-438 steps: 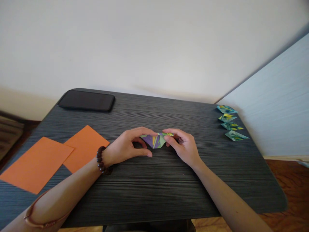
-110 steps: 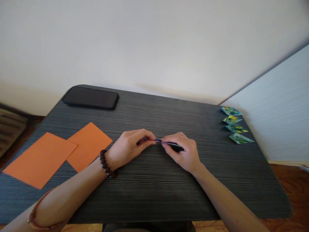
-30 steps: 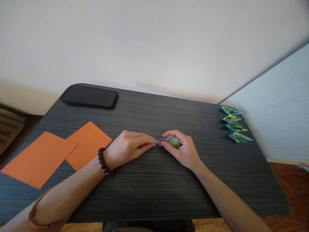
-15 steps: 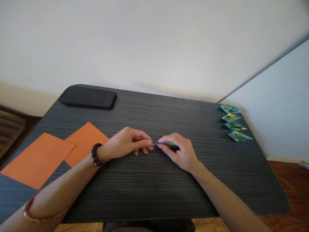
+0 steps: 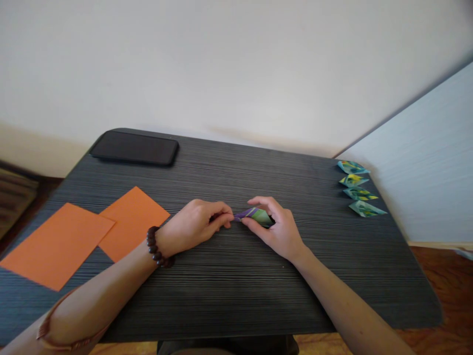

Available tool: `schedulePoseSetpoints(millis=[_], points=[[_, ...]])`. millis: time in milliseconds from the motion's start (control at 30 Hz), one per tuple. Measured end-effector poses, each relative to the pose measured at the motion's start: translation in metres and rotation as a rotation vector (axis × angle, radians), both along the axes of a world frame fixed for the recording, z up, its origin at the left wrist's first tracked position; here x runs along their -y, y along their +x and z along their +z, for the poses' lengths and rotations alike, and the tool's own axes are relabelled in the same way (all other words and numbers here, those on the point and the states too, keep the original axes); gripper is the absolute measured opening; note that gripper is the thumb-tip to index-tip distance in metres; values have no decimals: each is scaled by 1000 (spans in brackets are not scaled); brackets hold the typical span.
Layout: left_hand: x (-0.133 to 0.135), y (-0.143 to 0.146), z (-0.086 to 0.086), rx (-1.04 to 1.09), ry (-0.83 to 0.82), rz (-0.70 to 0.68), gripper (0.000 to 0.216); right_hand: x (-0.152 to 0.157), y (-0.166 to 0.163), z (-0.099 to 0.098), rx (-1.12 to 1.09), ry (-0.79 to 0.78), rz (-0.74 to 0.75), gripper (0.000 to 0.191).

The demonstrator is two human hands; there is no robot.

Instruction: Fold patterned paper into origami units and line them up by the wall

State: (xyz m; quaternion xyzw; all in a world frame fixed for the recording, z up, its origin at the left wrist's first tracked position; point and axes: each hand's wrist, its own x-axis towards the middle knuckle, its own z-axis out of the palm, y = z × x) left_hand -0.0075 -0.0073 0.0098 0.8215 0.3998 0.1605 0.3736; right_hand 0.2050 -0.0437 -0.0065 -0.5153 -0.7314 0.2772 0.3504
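Sideways, the folded paper [image 5: 261, 217] stretches between the left hand [image 5: 197, 223], pinching its narrow end, and the right hand [image 5: 284, 229], curled around its wider end, grip unclear.

Purple-and-green folded paper [image 5: 260, 217], plain orange sheets [image 5: 59, 244], dark-grey streaked table [image 5: 236, 296], black phone [image 5: 135, 148].

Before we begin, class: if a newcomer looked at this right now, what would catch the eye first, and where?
The two orange sheets would probably win, overlapping slightly on the left of the dark table. Next, at the centre, comes a purple-and-green folded paper, with the left hand pinching its narrow end and the right hand curled around its wide end. Then four small folded pieces line up near the table's right edge.
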Motion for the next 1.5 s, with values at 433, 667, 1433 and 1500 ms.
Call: schedulePoseSetpoints(millis=[433, 667, 1433, 1500], points=[[-6, -8, 0, 25, -37, 164, 25, -11, 16, 2, -107, -118, -54, 15], [-9, -10, -3, 19, -51, 182, 24, -10, 17, 5, -145, -204, -1, 26], [-4, -5, 3, -1, -24, 180, 30, -10, 14, 4, -166, -169, -59, 13], [-3, -4, 2, -14, 4, 185, 29, -9, 13, 4, -156, -153, -61, 12]])
